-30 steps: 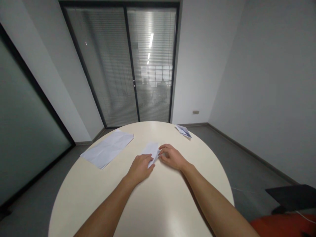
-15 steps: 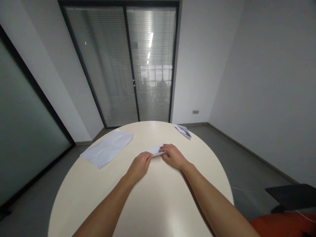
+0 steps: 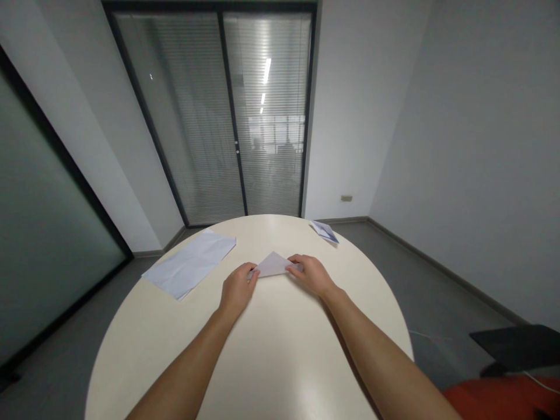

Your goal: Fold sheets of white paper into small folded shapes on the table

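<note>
A small sheet of white paper [image 3: 272, 266], folded into a triangle, is held over the middle of the round table with its point facing away from me. My left hand [image 3: 238, 287] pinches its left corner between thumb and fingers. At the opposite corner, my right hand [image 3: 311, 275] grips the paper the same way. The fingers partly cover both corners. The long edge lies towards me, between the hands.
Larger white sheets [image 3: 192, 262] lie stacked at the table's left. A folded paper with a dark print [image 3: 324, 231] rests by the far right edge. The cream round table [image 3: 266, 356] fills the foreground. A black flat object [image 3: 518, 347] and something red [image 3: 494, 399] stand lower right.
My left hand has shifted left to the paper's corner, and my right hand now pinches the other one. The paper shows as a triangle, where before it was mostly covered.
</note>
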A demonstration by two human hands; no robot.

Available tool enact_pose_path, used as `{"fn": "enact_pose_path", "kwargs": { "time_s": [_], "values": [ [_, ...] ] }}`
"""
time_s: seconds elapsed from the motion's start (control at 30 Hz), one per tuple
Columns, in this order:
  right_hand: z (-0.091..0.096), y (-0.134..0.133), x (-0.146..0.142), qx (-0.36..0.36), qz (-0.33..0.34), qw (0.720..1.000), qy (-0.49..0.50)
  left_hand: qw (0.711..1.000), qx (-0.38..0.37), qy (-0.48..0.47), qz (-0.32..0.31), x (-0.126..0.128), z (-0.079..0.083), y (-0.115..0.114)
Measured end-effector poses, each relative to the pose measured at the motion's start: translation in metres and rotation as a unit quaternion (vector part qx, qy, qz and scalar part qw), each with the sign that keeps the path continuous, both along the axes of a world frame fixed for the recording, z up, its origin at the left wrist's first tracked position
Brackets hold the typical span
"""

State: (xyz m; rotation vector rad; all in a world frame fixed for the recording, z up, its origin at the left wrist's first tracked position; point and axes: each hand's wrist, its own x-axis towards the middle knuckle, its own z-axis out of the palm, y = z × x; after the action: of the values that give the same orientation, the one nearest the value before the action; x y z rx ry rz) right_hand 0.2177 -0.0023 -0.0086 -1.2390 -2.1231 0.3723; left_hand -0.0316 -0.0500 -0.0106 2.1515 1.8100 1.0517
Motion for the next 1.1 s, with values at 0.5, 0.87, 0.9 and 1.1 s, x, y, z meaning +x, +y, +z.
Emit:
{"fn": "enact_pose_path", "kwargs": {
  "time_s": [0.5,0.87,0.9,1.1],
  "values": [
    [-0.014,0.021,0.007,-0.055,-0.022,0.946,0.319,0.973,0.046,-0.228,0.008,-0.005,-0.01,0.018],
    [-0.018,0.013,0.007,-0.06,-0.061,0.982,0.169,0.995,-0.042,-0.077,0.041,-0.008,-0.016,0.013],
    [-0.018,0.012,0.007,-0.061,-0.065,0.986,0.143,0.997,-0.052,-0.042,0.04,-0.007,-0.016,0.011],
    [-0.02,0.01,0.006,-0.067,-0.083,0.993,0.043,0.995,-0.018,0.101,0.005,-0.003,-0.014,0.004]
  ]
}}
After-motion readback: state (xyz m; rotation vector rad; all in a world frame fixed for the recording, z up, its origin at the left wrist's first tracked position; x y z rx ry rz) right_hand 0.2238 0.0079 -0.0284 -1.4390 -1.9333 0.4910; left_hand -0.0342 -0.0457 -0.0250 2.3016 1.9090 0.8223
